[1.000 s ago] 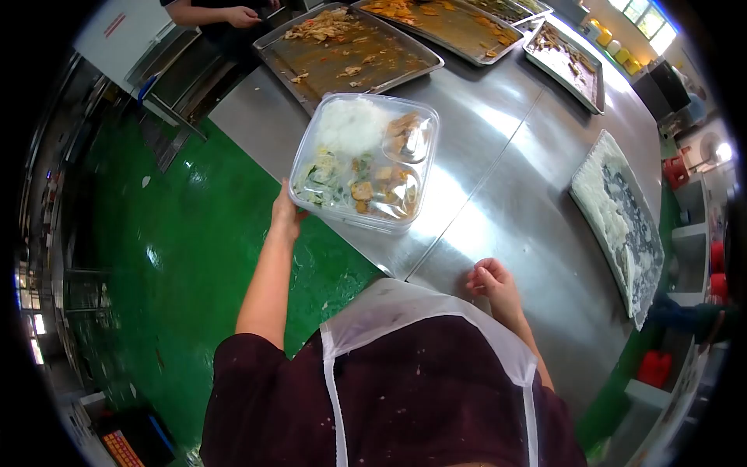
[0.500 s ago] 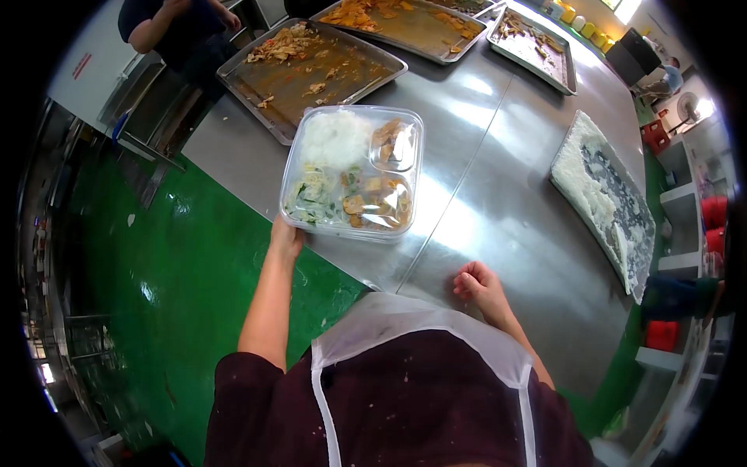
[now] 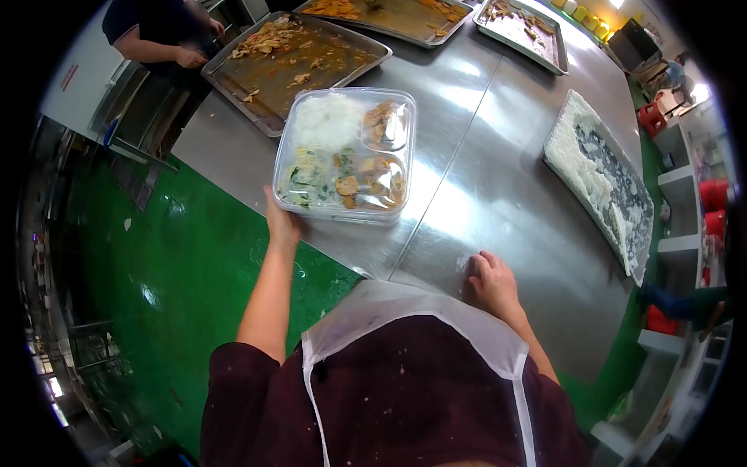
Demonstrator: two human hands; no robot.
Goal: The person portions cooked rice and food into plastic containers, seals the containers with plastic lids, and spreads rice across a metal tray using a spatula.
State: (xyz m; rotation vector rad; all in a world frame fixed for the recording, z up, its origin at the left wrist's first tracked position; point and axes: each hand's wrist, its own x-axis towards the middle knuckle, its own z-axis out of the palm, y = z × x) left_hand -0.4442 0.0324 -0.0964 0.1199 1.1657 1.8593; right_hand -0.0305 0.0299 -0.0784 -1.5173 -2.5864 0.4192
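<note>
A clear-lidded meal box (image 3: 346, 204) is held up by my left hand (image 3: 282, 223) at its near left corner, with most of the fingers hidden beneath it. Rice (image 3: 327, 121) fills the back left compartment and chopped greens (image 3: 306, 177) the front left one. Saucy chunks (image 3: 372, 187) sit at front right, and a small portion of brownish food (image 3: 385, 124) behind them. To the right, my right hand (image 3: 494, 284) rests low over the steel table (image 3: 443, 226), holding nothing visible, its fingers loosely bent and apart. A small pale, shiny patch lies beside its fingertips.
Metal trays with food remnants stand at the back: one at left (image 3: 303, 66), one in the middle (image 3: 405, 23), one at right (image 3: 529, 39). A rice-covered tray (image 3: 599, 179) lies along the right side. Another person (image 3: 159, 39) stands at the back left. Green floor (image 3: 194, 265) borders the table.
My right hand has loosened from a curled fist, its fingers now reaching lower to the table. The meal box stays in my left hand. The person at back left has lowered a hand.
</note>
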